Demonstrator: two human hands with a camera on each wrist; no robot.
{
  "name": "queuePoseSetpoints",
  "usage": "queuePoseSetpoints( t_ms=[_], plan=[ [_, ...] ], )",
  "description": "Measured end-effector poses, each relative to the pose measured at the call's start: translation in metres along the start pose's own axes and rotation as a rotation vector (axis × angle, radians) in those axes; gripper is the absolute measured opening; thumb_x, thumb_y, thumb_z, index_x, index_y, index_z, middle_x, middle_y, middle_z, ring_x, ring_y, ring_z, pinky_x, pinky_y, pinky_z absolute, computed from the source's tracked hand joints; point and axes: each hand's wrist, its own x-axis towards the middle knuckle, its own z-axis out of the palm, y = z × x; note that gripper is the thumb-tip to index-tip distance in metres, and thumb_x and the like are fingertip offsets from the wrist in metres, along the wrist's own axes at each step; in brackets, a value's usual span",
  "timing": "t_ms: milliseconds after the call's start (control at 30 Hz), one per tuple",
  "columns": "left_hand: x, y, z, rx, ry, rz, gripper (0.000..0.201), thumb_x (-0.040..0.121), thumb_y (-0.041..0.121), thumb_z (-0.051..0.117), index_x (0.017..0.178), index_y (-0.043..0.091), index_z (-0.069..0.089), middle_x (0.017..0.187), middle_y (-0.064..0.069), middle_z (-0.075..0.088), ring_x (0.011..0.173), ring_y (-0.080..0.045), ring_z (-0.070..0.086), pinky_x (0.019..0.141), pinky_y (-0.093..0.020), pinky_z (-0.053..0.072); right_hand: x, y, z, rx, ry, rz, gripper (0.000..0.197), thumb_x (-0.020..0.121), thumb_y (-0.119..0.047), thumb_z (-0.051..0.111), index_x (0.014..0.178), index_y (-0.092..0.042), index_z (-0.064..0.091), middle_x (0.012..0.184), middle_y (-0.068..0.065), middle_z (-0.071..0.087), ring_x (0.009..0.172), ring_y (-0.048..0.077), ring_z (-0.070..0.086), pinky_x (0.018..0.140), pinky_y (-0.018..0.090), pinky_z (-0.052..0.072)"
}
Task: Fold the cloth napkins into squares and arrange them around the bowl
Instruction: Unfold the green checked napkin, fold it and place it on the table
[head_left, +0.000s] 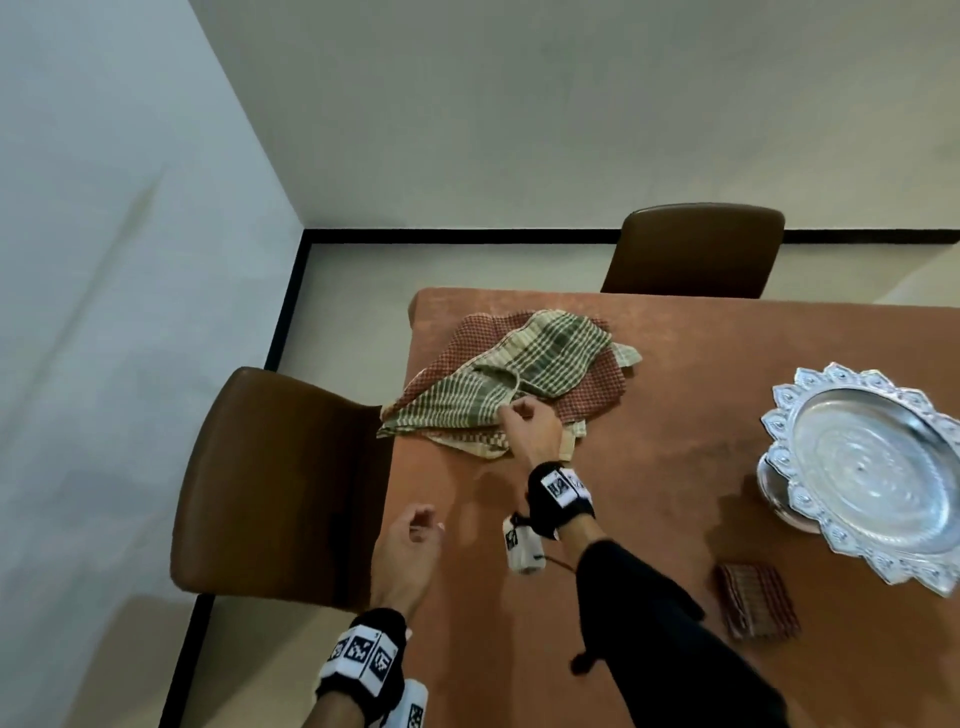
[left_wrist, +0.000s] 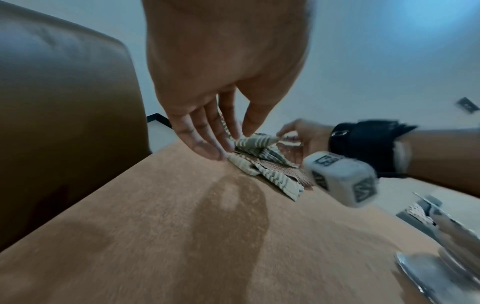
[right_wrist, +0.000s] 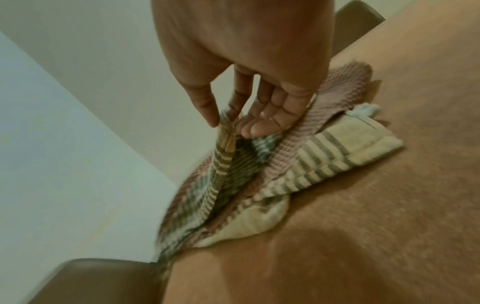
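The left hand (head_left: 410, 540) hovers slack, its grip loose. The right hand (head_left: 530, 423) pinches the green checked napkin (head_left: 524, 364). The woven cloth lies crumpled, slanting across the bench (head_left: 675, 415).

Right hand (head_left: 530, 426) reaches forward at frame centre, thumb and forefinger pinching a fold of napkin (head_left: 498, 374); left hand (head_left: 408, 540) hovers lower left, fingers loosely curled, holding nothing

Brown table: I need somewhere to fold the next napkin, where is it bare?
Bare brown table lies between the heap of checked napkins and the silver scalloped bowl. It is crowded near the folded dark-red napkin beside the bowl.
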Motion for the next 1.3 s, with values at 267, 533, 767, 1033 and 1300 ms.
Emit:
queuePoseSetpoints(
  t_ms=[267,533,767,1033,1300],
  plan=[
    [-0.011,0.065,-0.018,0.14,0.02,0.654,0.083,0.088,0.061,0.059,0.151,0.01,0.043,0.155,-0.005,0.044,0.14,-0.014,0.043,0.116,-0.036,0.036,-0.225,-0.035,-0.045,0.382,-0.106,-0.288,0.029,0.09,-0.004,0.073,0.07,-0.004,0.052,0.073,0.018,0.054,0.071,0.02,0.048,0.068,0.035,0.038],
    [-0.057,0.055,-0.018,-0.048,-0.187,0.829,0.03,0.078,0.01,0.079,0.103,0.024,0.073,0.1,0.017,0.07,0.092,-0.003,0.065,0.077,-0.032,0.056,-0.274,-0.026,-0.07,0.715,0.253,-0.157,0.02,0.095,0.007,0.062,0.075,0.002,0.064,0.075,0.021,0.061,0.07,0.024,0.057,0.067,0.035,0.054],
    [-0.08,0.042,-0.025,-0.159,-0.045,0.695,0.033,0.087,-0.005,0.071,0.102,0.024,0.073,0.099,0.017,0.071,0.09,-0.01,0.069,0.072,-0.038,0.06,-0.272,-0.046,-0.119,0.933,0.376,-0.162,0.02,0.097,0.001,0.063,0.079,-0.009,0.066,0.076,0.011,0.064,0.07,0.02,0.059,0.062,0.025,0.056],
    [-0.09,0.102,-0.075,-0.336,0.178,0.58,0.027,0.094,0.002,0.067,0.099,0.027,0.075,0.097,0.012,0.075,0.092,-0.004,0.072,0.085,-0.036,0.063,-0.262,-0.056,-0.194,0.992,0.304,-0.287,0.021,0.097,-0.002,0.065,0.115,-0.008,0.076,0.096,0.012,0.076,0.083,0.019,0.072,0.072,0.024,0.06],
    [-0.143,0.197,-0.122,-0.397,0.379,0.74,0.005,0.093,0.015,0.074,0.094,0.01,0.075,0.083,0.002,0.074,0.072,0.001,0.066,0.064,-0.014,0.053,-0.263,-0.074,-0.265,0.878,0.042,-0.59,0.036,0.093,0.01,0.065,0.126,-0.002,0.071,0.114,0.017,0.077,0.108,0.029,0.073,0.095,0.033,0.06]
  ],
)
